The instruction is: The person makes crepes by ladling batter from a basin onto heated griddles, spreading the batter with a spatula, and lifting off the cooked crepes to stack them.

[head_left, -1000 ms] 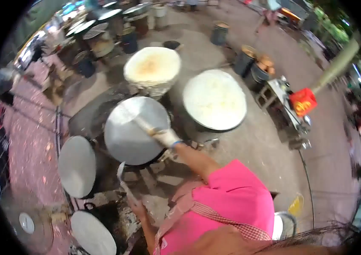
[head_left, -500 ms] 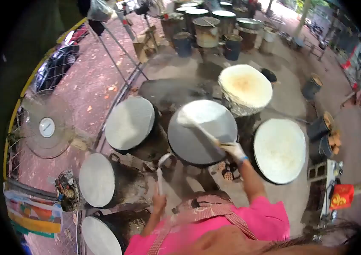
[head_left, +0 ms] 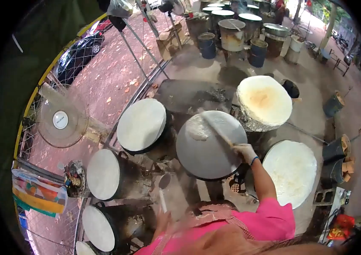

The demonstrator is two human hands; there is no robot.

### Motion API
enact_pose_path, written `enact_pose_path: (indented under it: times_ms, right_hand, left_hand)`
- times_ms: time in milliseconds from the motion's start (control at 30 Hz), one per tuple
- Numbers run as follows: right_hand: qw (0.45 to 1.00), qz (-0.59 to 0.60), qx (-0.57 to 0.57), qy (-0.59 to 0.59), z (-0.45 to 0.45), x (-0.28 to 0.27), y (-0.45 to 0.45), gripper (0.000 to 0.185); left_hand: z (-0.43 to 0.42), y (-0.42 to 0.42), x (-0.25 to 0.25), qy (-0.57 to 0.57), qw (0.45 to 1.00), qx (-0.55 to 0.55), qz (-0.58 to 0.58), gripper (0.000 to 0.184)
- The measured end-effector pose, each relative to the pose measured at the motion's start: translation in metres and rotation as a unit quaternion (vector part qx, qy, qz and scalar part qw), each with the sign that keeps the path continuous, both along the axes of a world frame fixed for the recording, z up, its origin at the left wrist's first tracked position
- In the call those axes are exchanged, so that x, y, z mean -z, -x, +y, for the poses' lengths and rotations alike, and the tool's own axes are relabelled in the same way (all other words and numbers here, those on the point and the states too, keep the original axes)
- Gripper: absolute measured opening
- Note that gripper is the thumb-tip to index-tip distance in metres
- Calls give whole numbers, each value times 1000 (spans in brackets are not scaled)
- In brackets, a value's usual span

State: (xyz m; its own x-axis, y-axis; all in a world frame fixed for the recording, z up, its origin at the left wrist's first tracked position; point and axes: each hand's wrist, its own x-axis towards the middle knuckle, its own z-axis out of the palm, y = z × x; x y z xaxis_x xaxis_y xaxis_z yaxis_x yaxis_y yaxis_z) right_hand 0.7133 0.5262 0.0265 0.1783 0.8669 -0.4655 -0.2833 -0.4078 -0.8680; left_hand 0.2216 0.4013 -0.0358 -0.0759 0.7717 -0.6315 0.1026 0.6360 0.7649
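Observation:
My right hand, in a pale glove with a blue band at the wrist, is closed around a wooden-handled tool. The tool's far end lies over the round grey pan, beside a whitish patch on its surface. Lower down, my left hand is wrapped round the light handle of a ladle, whose dark round head points away from me. Stacked white sheets sit on a raised support behind the pan. Another broad white sheet lies at its right.
Round white-topped pots stand on the left, one beside the pan, others nearer. A fan stands by the wire fence. Buckets and a cinder block are at the right. More pots and barrels stand at the back.
The view has swung leftward, so the pan and sheets sit further right. The tool's far end has shifted across the pan, where a whitish patch now shows. Both hands keep their tools.

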Motion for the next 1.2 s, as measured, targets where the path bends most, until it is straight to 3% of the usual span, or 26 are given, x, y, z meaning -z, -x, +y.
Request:
enact_pose_path:
  times_ms: [33, 67, 100, 133, 200, 233, 267, 333, 400, 467, 533, 600, 667, 733, 833, 933, 1000, 1033, 1067, 1100, 1133, 1167, 1200]
  right_hand:
    - [999, -18, -45, 14, 13, 21, 0, 21]
    - [933, -205, -142, -259, 4, 25, 7, 21]
    - [985, -84, -137, -59, -6, 24, 2, 17]
    - [981, 39, -125, 145, -14, 4, 2, 15]
    - [998, -31, -57, 21, -13, 24, -21, 14]
    - [984, -21, -66, -164, -7, 36, -40, 16]
    - [997, 36, -54, 51, 9, -5, -50, 19]
    - [998, -53, 5, 14, 39, -17, -44, 20]
    - [986, -61, -140, 60, 45, 2, -37, 21]
    - [975, 36, -194, 100, 20, 12, -32, 23]
    - [976, 1, -217, 31, -2, 25, -39, 22]
    - [975, -49, -199, -85, 8, 25, -50, 19]
    - [992, -17, -127, 22, 43, -2, -53, 16]
    - [985, -118, -119, 44, 78, -16, -48, 17]
    - [952, -89, -293, 11, 66, -3, -42, 19]
    - [891, -110, -397, -191, 22, 41, -65, 17]
    - [953, -42, -297, 50, 7, 31, -74, 15]
    - [961, -50, -271, 19, 15, 6, -72, 14]
    - [951, -37, -299, -70, 30, -32, -64, 26]
    - [975, 49, -186, -108, 49, -57, -35, 15]
    - [979, -44, -199, -7, 81, -8, -48, 16]
    - [979, -32, -200, 14, 90, -62, -28, 17]
    - [963, -132, -234, -5, 109, -36, -27, 18]
  left_hand:
    - [2, -2, -4, 9, 1000, -16, 11, 77]
    - [4, -8, -8, 17, 999, -30, 18, 77]
    - [1, -15, -10, 27, 998, -47, 21, 78]
    - [-3, -22, -16, 19, 998, -50, 20, 72]
    - [-5, -23, -27, -8, 998, -57, 26, 61]
    - [-11, -11, -12, -30, 998, -37, 27, 64]
    - [-10, -10, -12, -29, 998, -42, 48, 64]
    - [-17, -14, -10, -19, 995, -48, 87, 65]
    - [-27, 4, 28, -38, 991, -48, 118, 64]
    - [-20, -15, -9, -9, 993, -79, 87, 62]
    - [-19, -30, -27, 9, 993, -99, 68, 61]
    - [-28, -19, -11, 4, 994, -93, 64, 59]
    - [-40, 0, 6, -34, 993, -91, 64, 58]
    - [-50, 11, 30, -104, 989, -93, 52, 56]
    - [-54, 16, 36, -74, 989, -80, 97, 63]
    - [-47, -17, -15, 5, 986, -135, 95, 61]
    - [-48, -18, -14, -17, 985, -157, 62, 64]
    - [-56, -14, -6, -37, 985, -162, 55, 64]
    - [-64, -6, 0, -55, 984, -161, 53, 65]
    - [-71, 6, 12, -55, 984, -121, 116, 68]
    - [-72, 8, 12, -53, 981, -111, 147, 68]
    - [-75, 6, 9, -47, 978, -101, 179, 69]
    - [-79, 5, 5, -40, 972, -89, 212, 69]
